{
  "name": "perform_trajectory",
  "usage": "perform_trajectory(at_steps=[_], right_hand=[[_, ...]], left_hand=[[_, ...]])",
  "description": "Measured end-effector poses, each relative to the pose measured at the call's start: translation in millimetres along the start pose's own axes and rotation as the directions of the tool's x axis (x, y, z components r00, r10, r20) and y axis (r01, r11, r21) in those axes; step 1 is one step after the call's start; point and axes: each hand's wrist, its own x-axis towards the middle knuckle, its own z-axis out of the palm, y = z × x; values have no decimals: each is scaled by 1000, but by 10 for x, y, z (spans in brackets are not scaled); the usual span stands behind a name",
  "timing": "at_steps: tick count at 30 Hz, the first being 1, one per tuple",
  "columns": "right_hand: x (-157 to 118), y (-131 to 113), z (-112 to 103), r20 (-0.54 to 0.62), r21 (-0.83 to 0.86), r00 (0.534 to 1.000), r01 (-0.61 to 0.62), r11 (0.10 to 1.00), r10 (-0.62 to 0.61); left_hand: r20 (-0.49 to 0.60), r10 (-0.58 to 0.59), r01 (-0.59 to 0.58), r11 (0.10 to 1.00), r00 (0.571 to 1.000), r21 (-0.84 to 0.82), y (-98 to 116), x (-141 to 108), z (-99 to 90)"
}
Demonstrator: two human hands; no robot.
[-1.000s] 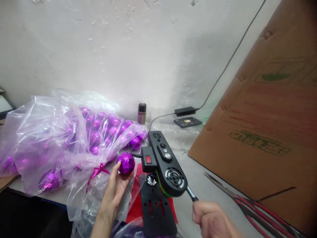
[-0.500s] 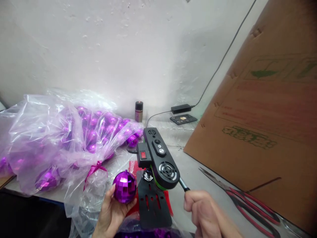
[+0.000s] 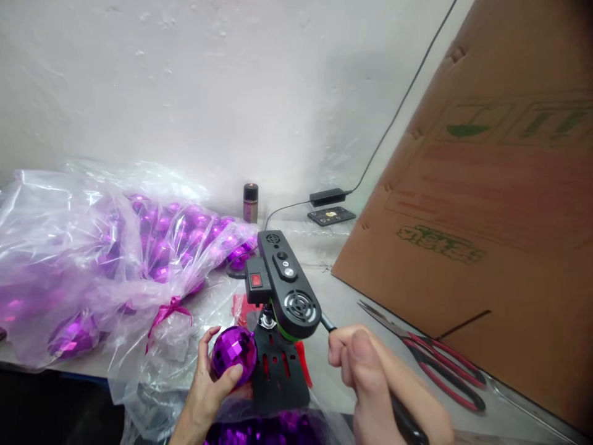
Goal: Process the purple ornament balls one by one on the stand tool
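My left hand point(image 3: 206, 380) is closed around a shiny purple faceted bauble point(image 3: 235, 353), thumb across its front. The bauble's small cap now points right, towards the black bench machine point(image 3: 290, 284), close to the silver part under its head. My right hand point(image 3: 370, 377) grips the machine's lever handle point(image 3: 407, 426); the black grip shows below my fingers and the metal rod above them. A slotted black base plate point(image 3: 280, 377) stands over red material, right of the bauble. The machine has a red switch point(image 3: 256, 280) on its left side.
Left lies a clear plastic bag point(image 3: 83, 247) of purple baubles, tied with a magenta ribbon point(image 3: 169, 315). More baubles point(image 3: 278, 429) show below the base plate. Red-handled shears point(image 3: 440, 364) lie beside a leaning cardboard box point(image 3: 463, 185). A can point(image 3: 251, 204), phone point(image 3: 331, 215) and power adapter point(image 3: 327, 197) stand behind.
My left hand has turned the bauble so its cap tips from upward to the right. My right hand has shifted on the lever, showing more of the handle. The view has moved slightly right.
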Motion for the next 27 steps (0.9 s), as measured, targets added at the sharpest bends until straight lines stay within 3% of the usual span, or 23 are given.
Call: perform_trajectory(at_steps=[5, 10, 15, 23, 27], right_hand=[[14, -43, 13, 17, 1, 999, 31, 1000, -31], [-2, -32, 9, 12, 3, 999, 42, 999, -42], [29, -13, -46, 19, -29, 998, 56, 998, -55], [59, -19, -61, 43, -110, 991, 130, 985, -126], [9, -10, -16, 36, -58, 992, 120, 991, -118]], left_hand=[[111, -4, -7, 995, 994, 97, -69, -43, 87], [203, 199, -268, 869, 959, 417, -197, 11, 138], [355, 203, -371, 776, 912, 511, -115, 163, 222], [326, 236, -386, 747, 915, 542, -152, 223, 415], [370, 211, -404, 703, 905, 586, -1, 255, 499]])
